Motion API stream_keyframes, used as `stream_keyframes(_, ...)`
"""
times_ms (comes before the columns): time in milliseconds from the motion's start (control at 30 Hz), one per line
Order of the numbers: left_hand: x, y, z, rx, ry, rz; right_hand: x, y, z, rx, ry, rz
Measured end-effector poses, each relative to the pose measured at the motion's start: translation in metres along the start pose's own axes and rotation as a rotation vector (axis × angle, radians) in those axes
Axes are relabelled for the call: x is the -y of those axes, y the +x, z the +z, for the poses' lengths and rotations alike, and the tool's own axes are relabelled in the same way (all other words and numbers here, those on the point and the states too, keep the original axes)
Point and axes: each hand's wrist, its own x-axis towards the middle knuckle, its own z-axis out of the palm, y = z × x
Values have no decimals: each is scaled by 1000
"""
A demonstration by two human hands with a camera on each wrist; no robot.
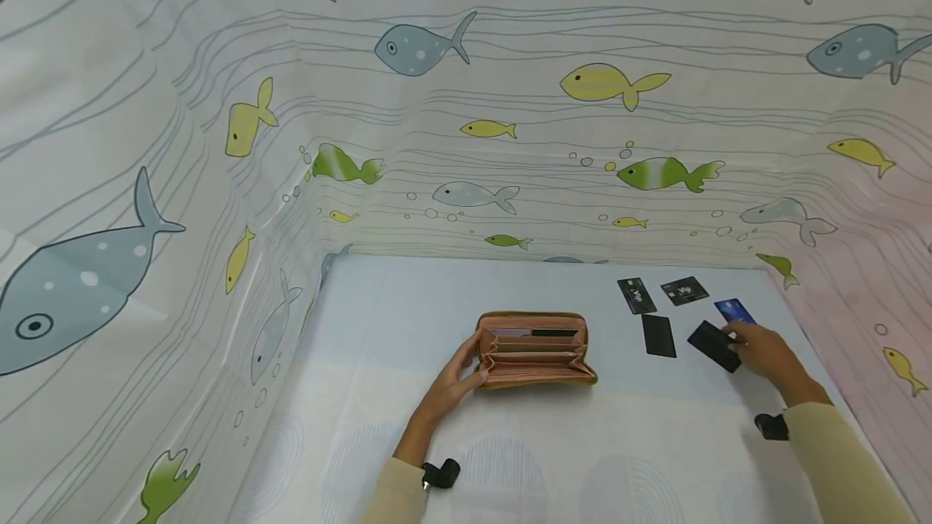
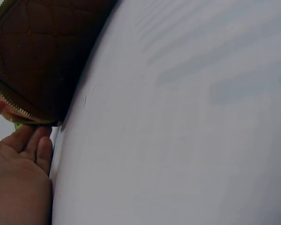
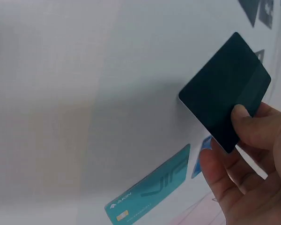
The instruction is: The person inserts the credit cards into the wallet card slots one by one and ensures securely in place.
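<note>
One wallet (image 1: 535,350) lengthwise left to right, held card (image 1: 713,346) diagonal

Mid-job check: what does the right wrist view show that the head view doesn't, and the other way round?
Only the right wrist view: a teal rectangular card with white lettering and a chip, lying on the white surface.

Only the head view: an open brown zip-around wallet with inner slots, and the left hand at its left edge.

Both: the right hand pinching a plain dark rectangular card, with a blue rectangular card, partly hidden, nearby.
</note>
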Motion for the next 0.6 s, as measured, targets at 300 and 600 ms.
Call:
stream_keyframes(300, 2, 1, 0, 15, -11, -2, -1, -9, -5, -36, 28, -29)
stream_keyframes(600, -1, 2, -1, 58, 18, -7, 4, -15, -4, -73, 104, -20)
